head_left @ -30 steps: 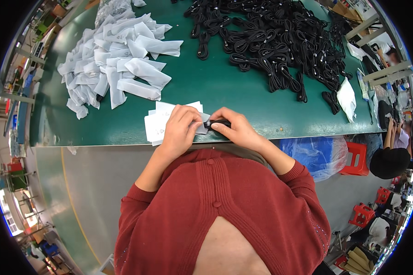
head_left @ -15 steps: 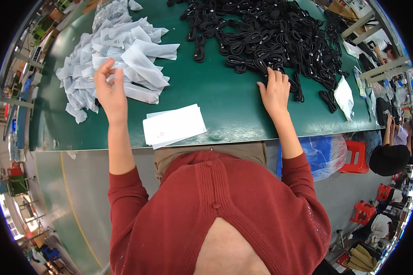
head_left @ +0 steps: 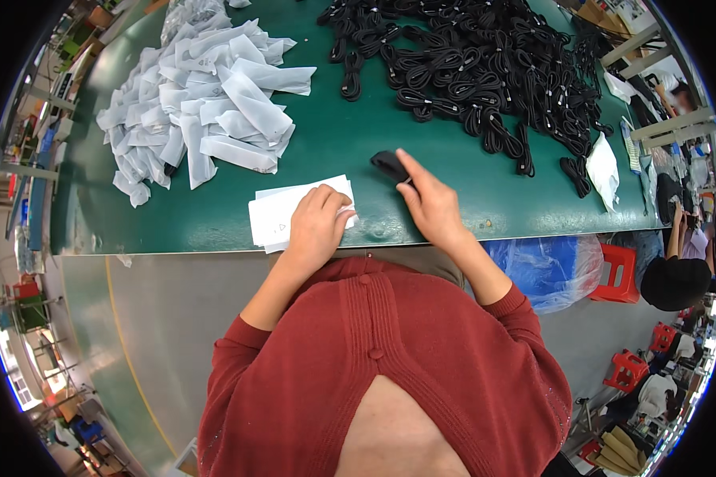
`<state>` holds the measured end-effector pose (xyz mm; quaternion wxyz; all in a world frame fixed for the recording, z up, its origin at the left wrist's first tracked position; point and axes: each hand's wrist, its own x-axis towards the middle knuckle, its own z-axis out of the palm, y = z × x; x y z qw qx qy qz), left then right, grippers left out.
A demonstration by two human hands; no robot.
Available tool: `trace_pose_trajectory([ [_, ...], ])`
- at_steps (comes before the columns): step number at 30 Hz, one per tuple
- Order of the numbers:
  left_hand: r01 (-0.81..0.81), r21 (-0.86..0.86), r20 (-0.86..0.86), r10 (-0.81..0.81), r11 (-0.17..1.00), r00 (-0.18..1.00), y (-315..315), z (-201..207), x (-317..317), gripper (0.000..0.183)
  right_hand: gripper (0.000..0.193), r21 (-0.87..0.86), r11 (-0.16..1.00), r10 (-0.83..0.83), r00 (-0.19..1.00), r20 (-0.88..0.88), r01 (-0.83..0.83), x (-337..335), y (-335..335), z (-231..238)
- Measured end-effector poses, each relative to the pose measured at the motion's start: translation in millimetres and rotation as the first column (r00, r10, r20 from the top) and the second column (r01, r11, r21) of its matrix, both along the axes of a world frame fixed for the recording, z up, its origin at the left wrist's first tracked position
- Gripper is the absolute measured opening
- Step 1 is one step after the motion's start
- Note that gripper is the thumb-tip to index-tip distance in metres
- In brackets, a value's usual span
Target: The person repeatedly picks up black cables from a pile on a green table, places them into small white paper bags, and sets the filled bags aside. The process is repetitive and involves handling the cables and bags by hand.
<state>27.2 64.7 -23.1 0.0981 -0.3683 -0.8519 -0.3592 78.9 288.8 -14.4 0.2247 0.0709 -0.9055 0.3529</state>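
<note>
In my right hand [head_left: 436,208] a coiled black cable [head_left: 388,165] is gripped between thumb and fingers, held just above the green table. My left hand [head_left: 317,224] lies on a small stack of flat white bags [head_left: 272,213] near the table's front edge. Its fingers are curled together at the right edge of the stack, pinching the top bag. Left of and beyond it spreads a heap of filled, frosted white bags [head_left: 250,103]. At the far right lies a big pile of bundled black cables [head_left: 485,71].
The green table [head_left: 326,135] ends just before my body. A crumpled white bag [head_left: 603,171] and one separate cable bundle [head_left: 574,175] lie at its right. Below stand a plastic-covered blue bin [head_left: 525,266] and a red stool [head_left: 617,273]. Another person sits farther right.
My right hand has come away from the cable pile toward the middle, now with a coiled cable. My left hand has moved from the filled bags right and nearer, onto the flat stack.
</note>
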Motion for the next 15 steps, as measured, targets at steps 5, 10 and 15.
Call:
trace_pose_trajectory([
  [5,-0.043,0.068,0.135,0.034,0.997,0.99,-4.0,-2.5,-0.5,0.009,0.052,0.22,0.973,0.06,0.998,0.024,-0.064,14.3,-16.5,3.9],
  [10,-0.125,0.155,0.383,0.057,0.98,0.922,-8.2,2.5,1.5,0.009,0.05,0.327,0.942,0.076,0.997,0.007,-0.074,23.0,-23.5,4.8],
  [15,-0.112,0.134,0.307,0.067,0.985,0.949,-10.1,-2.0,-0.3,0.009,0.047,0.357,0.93,0.112,0.992,-0.063,-0.083,22.0,-24.4,6.3],
])
